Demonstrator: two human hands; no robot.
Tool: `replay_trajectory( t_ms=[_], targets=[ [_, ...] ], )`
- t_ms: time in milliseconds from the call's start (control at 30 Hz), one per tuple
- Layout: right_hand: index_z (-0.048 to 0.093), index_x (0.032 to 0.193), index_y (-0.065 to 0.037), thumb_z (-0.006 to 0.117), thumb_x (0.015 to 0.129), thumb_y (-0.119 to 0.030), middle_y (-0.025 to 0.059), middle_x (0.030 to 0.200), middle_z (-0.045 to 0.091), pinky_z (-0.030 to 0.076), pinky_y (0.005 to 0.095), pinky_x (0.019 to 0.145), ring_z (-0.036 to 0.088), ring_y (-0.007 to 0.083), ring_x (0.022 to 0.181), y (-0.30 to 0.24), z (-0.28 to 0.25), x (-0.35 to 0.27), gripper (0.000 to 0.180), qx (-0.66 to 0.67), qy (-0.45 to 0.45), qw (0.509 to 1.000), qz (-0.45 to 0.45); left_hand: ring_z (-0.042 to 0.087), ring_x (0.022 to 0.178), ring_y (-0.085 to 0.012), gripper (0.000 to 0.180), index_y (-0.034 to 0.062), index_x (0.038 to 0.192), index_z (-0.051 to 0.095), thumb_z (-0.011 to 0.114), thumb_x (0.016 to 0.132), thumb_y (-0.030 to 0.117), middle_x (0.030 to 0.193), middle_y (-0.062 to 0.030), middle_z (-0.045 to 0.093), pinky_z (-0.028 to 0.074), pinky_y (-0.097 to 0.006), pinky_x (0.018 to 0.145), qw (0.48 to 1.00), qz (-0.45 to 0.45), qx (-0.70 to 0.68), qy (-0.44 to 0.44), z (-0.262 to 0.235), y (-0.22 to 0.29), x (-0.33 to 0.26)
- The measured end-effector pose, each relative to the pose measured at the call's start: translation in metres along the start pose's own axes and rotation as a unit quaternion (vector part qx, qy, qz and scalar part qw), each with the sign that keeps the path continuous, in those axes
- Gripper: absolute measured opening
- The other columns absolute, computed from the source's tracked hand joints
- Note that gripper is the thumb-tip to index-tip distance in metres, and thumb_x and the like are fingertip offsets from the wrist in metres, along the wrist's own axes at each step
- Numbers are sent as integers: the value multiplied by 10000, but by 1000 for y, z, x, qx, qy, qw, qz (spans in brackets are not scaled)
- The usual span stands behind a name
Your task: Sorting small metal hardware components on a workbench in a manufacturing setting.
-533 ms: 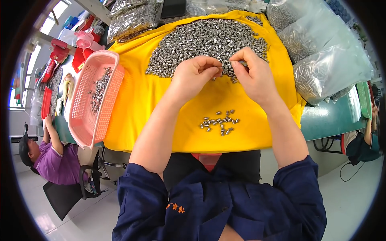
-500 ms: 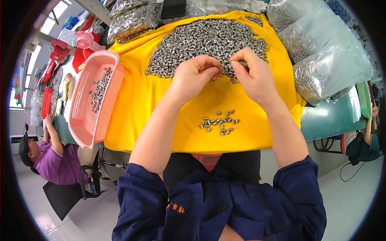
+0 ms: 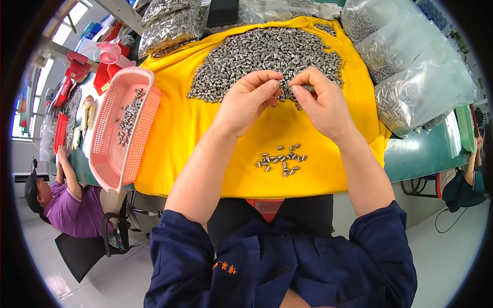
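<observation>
A big heap of small silvery metal cylinders (image 3: pixel 262 49) lies spread over a yellow cloth (image 3: pixel 174 123). At the heap's near edge, my left hand (image 3: pixel 250 100) pinches thumb and forefinger together, the other fingers curled under. Opposite it, a short gap away, my right hand (image 3: pixel 323 102) also has thumb and forefinger drawn into a pinch. Whatever sits between the fingertips of either hand is too small to make out. Nearer to me, between my forearms, several loose cylinders (image 3: pixel 285 165) form a small separate group on the cloth.
A pink perforated basket (image 3: pixel 105 169) with some metal pieces stands left of the cloth. Clear bags of metal parts (image 3: pixel 400 97) line the right side; more bags (image 3: pixel 172 28) and a black phone (image 3: pixel 223 13) lie at the back. One person (image 3: pixel 72 203) sits at far left, another at far right.
My two hands have shifted slightly toward me, their fingertips a little closer to each other. The left thumb and forefinger have come up higher, nearer the right fingertips.
</observation>
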State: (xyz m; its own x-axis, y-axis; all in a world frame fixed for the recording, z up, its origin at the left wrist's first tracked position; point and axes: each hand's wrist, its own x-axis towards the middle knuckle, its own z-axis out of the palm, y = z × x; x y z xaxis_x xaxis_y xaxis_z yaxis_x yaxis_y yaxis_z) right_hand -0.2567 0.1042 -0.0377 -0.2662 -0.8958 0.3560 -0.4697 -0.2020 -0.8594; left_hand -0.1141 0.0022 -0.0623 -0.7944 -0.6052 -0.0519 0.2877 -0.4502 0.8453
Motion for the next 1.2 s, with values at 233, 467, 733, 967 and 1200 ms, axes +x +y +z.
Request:
replay_trajectory(
  t_ms=[233, 467, 733, 967, 1200],
  targets=[
    [539, 864, -21, 531, 806, -63, 79, 720, 591, 408, 262, 522, 519, 134, 568, 6, 2, -1, 72, 46, 10, 999, -8, 593, 809, -116, 172, 17, 1023, 579, 558, 862, 72, 907, -41, 614, 493, -233, 722, 999, -17, -19, -27, 6, 2, -3],
    [507, 845, -15, 506, 814, -54, 105, 729, 590, 444, 314, 575, 579, 230, 638, -5, 3, -5, 49, -113, 14, 990, -89, 603, 779, -120, 162, -3, 1004, 592, 557, 852, 43, 886, -59, 623, 500, -239, 727, 998, 10, 66, 19, 12, -2, -4],
    [541, 863, -18, 542, 834, -119, 41, 717, 565, 427, 255, 612, 517, 108, 675, 15, -6, 8, 105, 22, 9, 999, -27, 605, 771, -118, 150, -18, 981, 586, 559, 846, 41, 850, -55, 630, 494, -230, 719, 987, 54, 146, 31, 12, 3, -2],
    [538, 938, -39, 496, 886, -102, -49, 670, 445, 333, 160, 546, 396, 18, 615, 17, -24, 8, 93, 144, 23, 989, 32, 600, 769, -278, 113, 34, 813, 629, 606, 706, 66, 797, -107, 617, 487, -336, 697, 805, 167, 549, -150, 25, -16, -42],
    [564, 890, -30, 552, 838, -137, -10, 714, 559, 371, 211, 517, 434, 47, 583, -13, -27, -26, 120, 12, 4, 1000, 23, 559, 950, -285, 198, 50, 889, 620, 653, 712, 132, 1063, -129, 557, 453, -352, 816, 755, 219, 589, -187, 30, -23, -63]
  ],
)
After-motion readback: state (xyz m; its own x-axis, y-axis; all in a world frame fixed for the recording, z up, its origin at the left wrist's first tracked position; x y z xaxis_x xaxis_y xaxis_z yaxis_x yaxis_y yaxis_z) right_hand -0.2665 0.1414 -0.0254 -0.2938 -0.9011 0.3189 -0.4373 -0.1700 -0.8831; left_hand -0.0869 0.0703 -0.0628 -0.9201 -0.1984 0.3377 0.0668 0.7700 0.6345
